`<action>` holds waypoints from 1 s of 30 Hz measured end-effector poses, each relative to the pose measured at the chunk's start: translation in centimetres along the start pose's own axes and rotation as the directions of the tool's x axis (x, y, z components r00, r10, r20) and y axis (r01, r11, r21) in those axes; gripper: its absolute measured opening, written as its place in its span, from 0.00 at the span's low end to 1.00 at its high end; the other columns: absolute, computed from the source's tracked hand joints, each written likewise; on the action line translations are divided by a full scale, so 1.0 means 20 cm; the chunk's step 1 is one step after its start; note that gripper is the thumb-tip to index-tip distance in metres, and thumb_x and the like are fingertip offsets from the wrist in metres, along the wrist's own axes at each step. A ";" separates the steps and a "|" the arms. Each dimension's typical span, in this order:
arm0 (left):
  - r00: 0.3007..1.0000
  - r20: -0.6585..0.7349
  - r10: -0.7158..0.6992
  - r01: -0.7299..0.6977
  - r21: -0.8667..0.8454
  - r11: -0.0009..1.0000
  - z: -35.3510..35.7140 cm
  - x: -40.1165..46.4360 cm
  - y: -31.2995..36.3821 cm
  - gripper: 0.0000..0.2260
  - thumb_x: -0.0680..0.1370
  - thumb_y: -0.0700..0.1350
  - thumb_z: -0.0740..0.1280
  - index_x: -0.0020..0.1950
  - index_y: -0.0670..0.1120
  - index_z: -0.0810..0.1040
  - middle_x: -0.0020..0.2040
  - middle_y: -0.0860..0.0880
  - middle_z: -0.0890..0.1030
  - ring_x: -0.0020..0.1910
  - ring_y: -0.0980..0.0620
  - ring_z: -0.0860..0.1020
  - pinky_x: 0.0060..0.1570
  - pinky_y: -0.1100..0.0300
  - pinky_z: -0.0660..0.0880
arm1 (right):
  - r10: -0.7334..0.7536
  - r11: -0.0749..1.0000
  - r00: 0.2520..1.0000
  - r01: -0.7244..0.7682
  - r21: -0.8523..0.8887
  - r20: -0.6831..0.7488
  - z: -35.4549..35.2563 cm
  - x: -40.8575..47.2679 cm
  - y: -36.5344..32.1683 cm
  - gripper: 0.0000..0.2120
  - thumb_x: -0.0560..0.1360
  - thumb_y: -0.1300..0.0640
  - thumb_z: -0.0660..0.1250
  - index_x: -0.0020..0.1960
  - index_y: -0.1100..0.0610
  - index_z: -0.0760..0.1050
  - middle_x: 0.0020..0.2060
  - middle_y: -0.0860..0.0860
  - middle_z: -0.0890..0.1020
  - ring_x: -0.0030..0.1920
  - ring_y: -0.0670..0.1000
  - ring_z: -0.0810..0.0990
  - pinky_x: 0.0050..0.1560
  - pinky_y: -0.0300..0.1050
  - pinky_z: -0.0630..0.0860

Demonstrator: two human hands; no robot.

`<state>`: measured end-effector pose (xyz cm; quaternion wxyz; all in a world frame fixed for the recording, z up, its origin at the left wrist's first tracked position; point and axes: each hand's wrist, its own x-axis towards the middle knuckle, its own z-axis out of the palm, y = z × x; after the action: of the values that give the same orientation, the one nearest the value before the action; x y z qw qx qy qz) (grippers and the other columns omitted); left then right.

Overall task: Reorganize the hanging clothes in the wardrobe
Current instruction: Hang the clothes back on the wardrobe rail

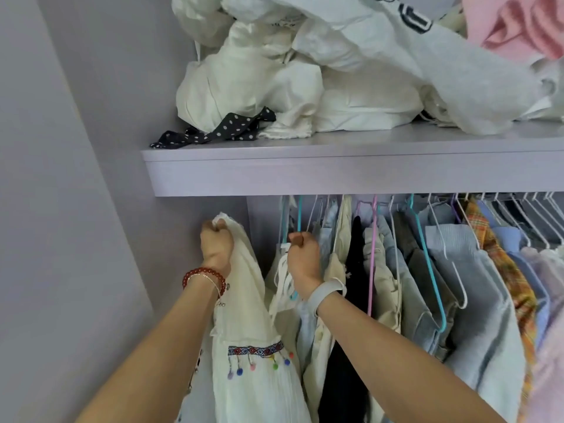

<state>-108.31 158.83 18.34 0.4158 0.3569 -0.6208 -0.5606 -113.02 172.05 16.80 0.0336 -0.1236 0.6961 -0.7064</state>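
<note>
Left hand (216, 243) fists the cream dress (253, 325); right hand (302, 254) clutches a teal hanger (299, 218) (packed garments (457, 285) crowd right, shelf (351, 172) overhead).

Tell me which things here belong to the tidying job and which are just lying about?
In the job:
- cream garment, gripped by the left hand
- teal hanger, gripped by the right hand
- hanging clothes

Lying about:
- white bundles on the shelf
- polka-dot strip
- pink cloth

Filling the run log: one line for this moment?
left hand grips cream garment | right hand grips teal hanger
</note>
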 end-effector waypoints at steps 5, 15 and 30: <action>0.998 0.041 -0.045 0.042 0.080 0.996 0.05 0.13 -0.13 0.12 0.79 0.42 0.58 0.56 0.36 0.74 0.57 0.34 0.76 0.57 0.36 0.74 0.60 0.47 0.71 | 0.116 0.993 0.992 -0.116 -0.001 0.058 0.08 0.02 0.08 0.11 0.77 0.66 0.52 0.46 0.58 0.72 0.36 0.51 0.72 0.33 0.49 0.70 0.34 0.42 0.70; 0.980 0.032 -0.198 0.193 0.124 0.973 0.06 0.12 -0.34 0.14 0.79 0.44 0.60 0.58 0.36 0.76 0.58 0.37 0.77 0.58 0.38 0.75 0.61 0.48 0.70 | 0.202 0.966 0.979 -0.198 0.166 -0.009 0.16 -0.05 0.21 0.12 0.77 0.64 0.53 0.40 0.55 0.71 0.38 0.53 0.73 0.39 0.52 0.70 0.41 0.43 0.68; 0.881 0.402 -0.250 0.056 0.435 0.899 0.15 -0.03 -0.47 0.17 0.79 0.39 0.60 0.67 0.36 0.67 0.66 0.38 0.70 0.64 0.41 0.70 0.60 0.56 0.66 | 0.054 0.995 0.994 -0.046 -0.083 0.093 -0.10 0.00 0.27 0.12 0.79 0.58 0.58 0.47 0.66 0.75 0.33 0.49 0.74 0.38 0.49 0.75 0.46 0.38 0.74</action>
<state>-111.08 159.44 8.79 0.1307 0.3465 -0.7724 -0.5160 -114.14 173.89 11.49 0.0792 -0.1409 0.7246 -0.6699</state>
